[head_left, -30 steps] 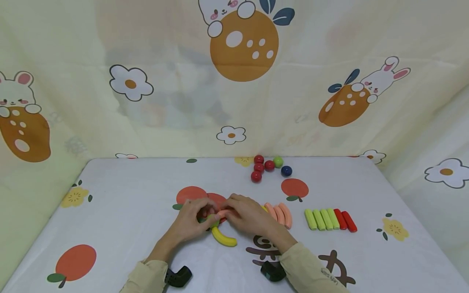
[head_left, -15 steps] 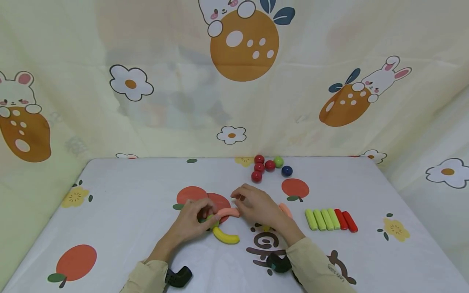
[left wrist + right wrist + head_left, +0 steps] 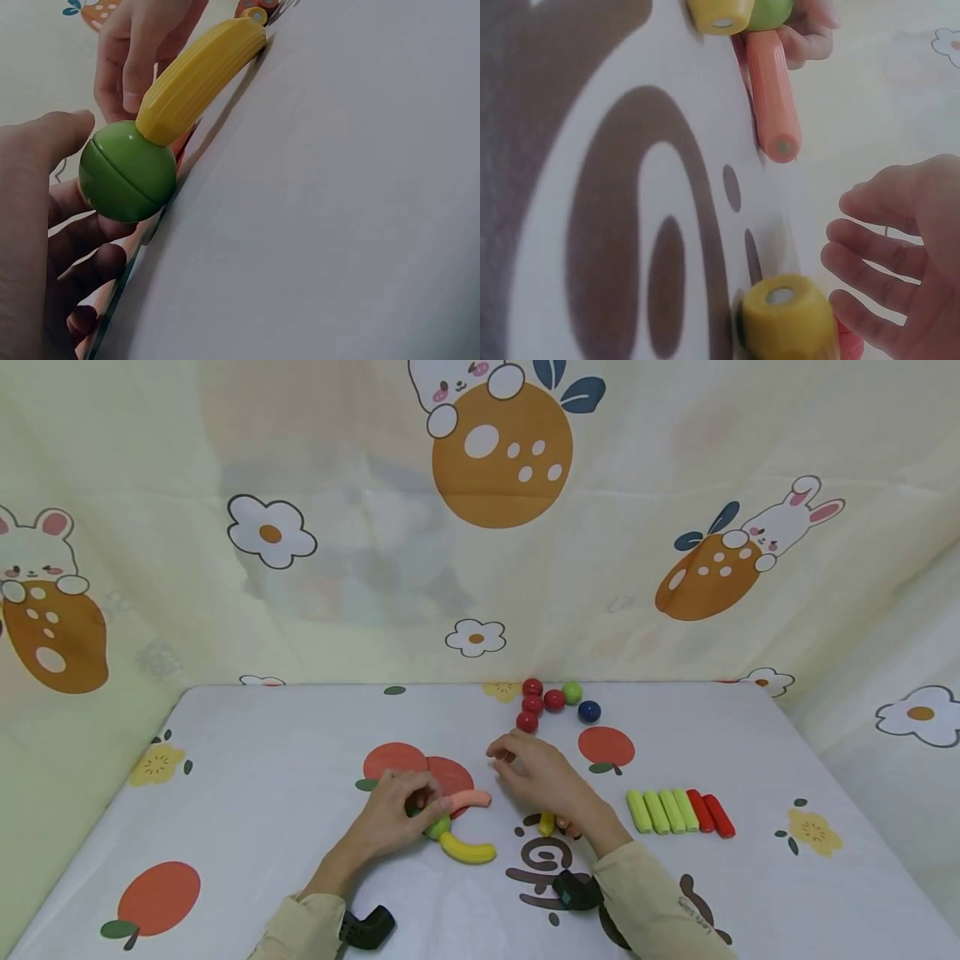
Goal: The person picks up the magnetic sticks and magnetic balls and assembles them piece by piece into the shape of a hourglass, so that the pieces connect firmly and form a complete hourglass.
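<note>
A green ball (image 3: 127, 171) sits between the thumb and fingers of my left hand (image 3: 397, 812), which grips it low over the cloth. From that ball run a curved yellow rod (image 3: 468, 850) and a curved pink rod (image 3: 775, 97), each with one end against it. My right hand (image 3: 542, 777) hovers to the right, apart from the pink rod, its fingers loosely bent with nothing between them. Below its palm lies another yellow rod (image 3: 789, 319), and other pieces there are mostly hidden by the hand.
Several light green rods (image 3: 658, 811) and two red rods (image 3: 709, 814) lie in a row at the right. Toward the back sit several red balls (image 3: 532, 704), a light green ball (image 3: 572, 692) and a dark blue ball (image 3: 589, 711). A patterned curtain (image 3: 360, 585) hangs behind the table.
My right hand has let go of the pink rod and drawn away to the right. The left hand stays on the green ball, and the yellow rod has shifted slightly right.
</note>
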A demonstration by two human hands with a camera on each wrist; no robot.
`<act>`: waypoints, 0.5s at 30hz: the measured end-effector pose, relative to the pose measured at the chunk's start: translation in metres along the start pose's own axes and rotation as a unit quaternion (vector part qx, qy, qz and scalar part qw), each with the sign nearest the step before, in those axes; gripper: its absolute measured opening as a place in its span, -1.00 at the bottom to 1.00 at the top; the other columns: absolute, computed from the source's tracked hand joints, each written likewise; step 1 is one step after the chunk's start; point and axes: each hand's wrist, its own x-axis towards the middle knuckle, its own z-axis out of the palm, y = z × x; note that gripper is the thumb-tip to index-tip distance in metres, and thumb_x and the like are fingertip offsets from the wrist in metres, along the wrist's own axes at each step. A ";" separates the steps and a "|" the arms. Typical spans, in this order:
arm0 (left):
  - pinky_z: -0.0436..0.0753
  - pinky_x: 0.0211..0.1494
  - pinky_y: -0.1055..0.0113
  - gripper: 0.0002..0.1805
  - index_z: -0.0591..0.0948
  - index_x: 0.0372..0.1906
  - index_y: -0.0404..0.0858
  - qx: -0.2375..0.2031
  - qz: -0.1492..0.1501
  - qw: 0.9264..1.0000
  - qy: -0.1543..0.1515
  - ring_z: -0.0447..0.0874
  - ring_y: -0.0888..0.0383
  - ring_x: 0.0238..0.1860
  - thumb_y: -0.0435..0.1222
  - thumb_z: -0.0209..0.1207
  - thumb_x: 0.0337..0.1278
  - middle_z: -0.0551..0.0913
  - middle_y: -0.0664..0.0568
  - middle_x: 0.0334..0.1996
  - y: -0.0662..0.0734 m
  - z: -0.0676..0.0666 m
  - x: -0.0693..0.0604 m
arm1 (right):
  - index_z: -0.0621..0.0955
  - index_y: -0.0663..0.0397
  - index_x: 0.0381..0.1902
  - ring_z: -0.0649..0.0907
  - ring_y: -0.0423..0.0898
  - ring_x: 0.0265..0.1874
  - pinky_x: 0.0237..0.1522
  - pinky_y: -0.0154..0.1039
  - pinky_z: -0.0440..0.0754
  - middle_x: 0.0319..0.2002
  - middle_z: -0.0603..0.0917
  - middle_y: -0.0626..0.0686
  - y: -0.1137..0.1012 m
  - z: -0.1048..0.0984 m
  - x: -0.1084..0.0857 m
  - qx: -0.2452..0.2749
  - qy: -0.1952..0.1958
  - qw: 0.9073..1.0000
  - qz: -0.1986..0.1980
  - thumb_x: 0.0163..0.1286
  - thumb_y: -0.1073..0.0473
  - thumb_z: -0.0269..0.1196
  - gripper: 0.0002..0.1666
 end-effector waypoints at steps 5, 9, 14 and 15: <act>0.20 -0.17 0.34 -0.84 0.48 -0.47 0.15 0.011 -0.015 1.000 -0.004 0.34 0.39 -0.51 -0.09 0.23 0.12 0.37 0.36 -0.62 0.000 0.000 -0.001 | 0.58 -0.09 -0.02 0.55 -0.20 -0.13 -0.03 -0.24 0.60 -0.15 0.58 -0.16 0.003 -0.001 0.001 -0.021 0.011 1.000 -0.004 0.31 0.12 0.23 -0.73; 0.22 -0.16 0.34 -0.82 0.49 -0.49 0.17 0.002 -0.025 1.000 -0.003 0.36 0.42 -0.52 -0.12 0.22 0.15 0.40 0.41 -0.63 0.000 0.000 0.000 | 0.58 -0.08 -0.03 0.55 -0.17 -0.10 0.01 -0.20 0.60 -0.12 0.57 -0.12 0.006 -0.003 0.002 -0.042 0.021 0.999 -0.009 0.31 0.13 0.22 -0.74; 0.23 -0.17 0.33 -0.82 0.50 -0.50 0.19 -0.006 -0.041 0.999 0.000 0.37 0.40 -0.52 -0.11 0.22 0.15 0.43 0.43 -0.65 0.001 0.000 0.000 | 0.60 -0.01 -0.05 0.51 -0.12 -0.07 0.04 -0.13 0.58 -0.09 0.53 -0.06 0.012 -0.006 0.003 -0.043 0.045 0.998 -0.030 0.29 0.16 0.23 -0.74; 0.23 -0.18 0.33 -0.83 0.50 -0.49 0.18 -0.006 -0.042 0.999 0.003 0.37 0.40 -0.53 -0.12 0.23 0.14 0.42 0.42 -0.66 0.001 0.000 0.001 | 0.60 0.00 -0.06 0.50 -0.10 -0.05 0.05 -0.11 0.58 -0.06 0.52 -0.04 0.013 -0.006 0.003 -0.040 0.052 0.997 -0.031 0.28 0.17 0.23 -0.74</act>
